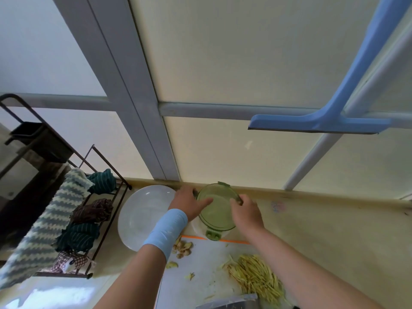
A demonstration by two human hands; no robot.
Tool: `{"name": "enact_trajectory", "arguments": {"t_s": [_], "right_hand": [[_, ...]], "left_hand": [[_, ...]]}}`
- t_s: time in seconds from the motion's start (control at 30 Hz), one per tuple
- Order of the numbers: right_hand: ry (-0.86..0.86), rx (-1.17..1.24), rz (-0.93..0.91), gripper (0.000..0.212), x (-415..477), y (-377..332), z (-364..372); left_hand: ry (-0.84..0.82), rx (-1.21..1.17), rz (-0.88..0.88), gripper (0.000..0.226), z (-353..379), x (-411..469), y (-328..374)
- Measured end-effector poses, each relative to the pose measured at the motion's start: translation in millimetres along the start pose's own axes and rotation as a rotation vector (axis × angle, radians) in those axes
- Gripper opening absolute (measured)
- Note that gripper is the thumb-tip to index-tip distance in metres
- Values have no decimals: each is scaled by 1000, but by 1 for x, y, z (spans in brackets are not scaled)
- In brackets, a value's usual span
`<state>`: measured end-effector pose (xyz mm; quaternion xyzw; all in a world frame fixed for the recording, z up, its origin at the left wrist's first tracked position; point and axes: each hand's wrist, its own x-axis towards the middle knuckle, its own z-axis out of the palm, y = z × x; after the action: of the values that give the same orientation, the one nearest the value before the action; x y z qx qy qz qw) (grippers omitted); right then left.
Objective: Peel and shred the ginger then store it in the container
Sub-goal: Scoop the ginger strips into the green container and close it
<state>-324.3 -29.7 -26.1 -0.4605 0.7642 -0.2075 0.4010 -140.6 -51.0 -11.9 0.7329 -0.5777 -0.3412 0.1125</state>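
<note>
Counted on the counter: one round green lid (217, 210) with two latch tabs, one at the near edge and one at the far edge. It sits over the container (196, 229), of which only a pale edge shows.

There is one white plate (140, 216) just left of it and one cutting board (200, 284) nearer to you. On the board lie one pile of shredded ginger (256, 275) at its right and one heap of peelings (184, 247) at its left, with two stray scraps between them. One blade (229, 301) shows at the bottom edge. One rack (107, 221) at the left holds at least five cloths, and one blue squeegee (323, 122) is up against the window.

Your left hand (189, 202), wristband (166, 230) on the wrist, grips the lid's left rim, with the thumb laid flat across the top. Your right hand (246, 211) grips the right rim, fingers curled over the edge. Both forearms reach forward over the board.
</note>
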Motion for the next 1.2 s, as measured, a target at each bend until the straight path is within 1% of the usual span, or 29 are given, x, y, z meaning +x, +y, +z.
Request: {"name": "enact_trajectory", "arguments": {"t_s": [0.07, 0.1, 0.13, 0.17, 0.2, 0.27, 0.3, 0.37, 0.4, 0.47, 0.53, 0.6, 0.67, 0.77, 0.87, 0.9, 0.97, 1.0, 1.07, 1.13, 1.2], "right_hand": [[49, 161, -63, 7, 0, -4, -19], [85, 220, -115, 3, -1, -5, -31], [125, 237, -184, 7, -3, -4, -43], [168, 217, -272, 10, -5, -1, -53], [216, 151, -372, 11, -7, 4, -62], [301, -107, -577, 12, -8, 20, -75], [311, -256, -662, 15, -7, 30, -76], [263, -475, -748, 24, -4, 52, -74], [228, -553, -759, 28, -2, 62, -71], [169, -682, -746, 29, 1, 75, -65], [110, -784, -710, 23, 2, 84, -60], [59, -843, -679, 20, 3, 92, -55], [14, -832, -640, 23, 3, 95, -53], [-63, -752, -624, 20, 2, 99, -57], [-77, -665, -691, 22, -12, 100, -67], [-108, -648, -722, 22, -21, 99, -72], [-283, -635, -752, 21, -44, 104, -79], [-379, -675, -753, 20, -56, 109, -82], [-510, -828, -751, 19, -80, 126, -84], [-567, -979, -772, 22, -98, 147, -84], [-583, -1051, -783, 20, -110, 166, -81]], "left_hand": [[59, -172, 64, 40, 0, -1, 8], [85, -230, 79, 36, 2, -1, 12], [90, -267, 75, 35, 6, -1, 15], [79, -245, 65, 37, 11, -2, 17], [64, -153, 81, 38, 19, -3, 17], [5, 124, 152, 42, 37, -7, 16], [-41, 224, 188, 47, 46, -11, 16], [-148, 368, 207, 60, 61, -19, 17], [-175, 437, 207, 66, 67, -22, 17], [-167, 521, 202, 69, 74, -27, 18], [-91, 537, 231, 65, 75, -32, 23], [-22, 494, 295, 58, 76, -36, 28], [-13, 432, 336, 53, 78, -42, 34], [-32, 432, 370, 51, 82, -51, 38], [-2, 422, 373, 45, 88, -68, 38], [22, 403, 374, 40, 92, -77, 38], [65, 373, 383, 32, 100, -97, 35], [76, 360, 385, 29, 106, -107, 32], [57, 314, 364, 25, 120, -130, 23], [-2, 269, 286, 25, 134, -152, 13], [-38, 254, 196, 25, 146, -173, 3]]}}
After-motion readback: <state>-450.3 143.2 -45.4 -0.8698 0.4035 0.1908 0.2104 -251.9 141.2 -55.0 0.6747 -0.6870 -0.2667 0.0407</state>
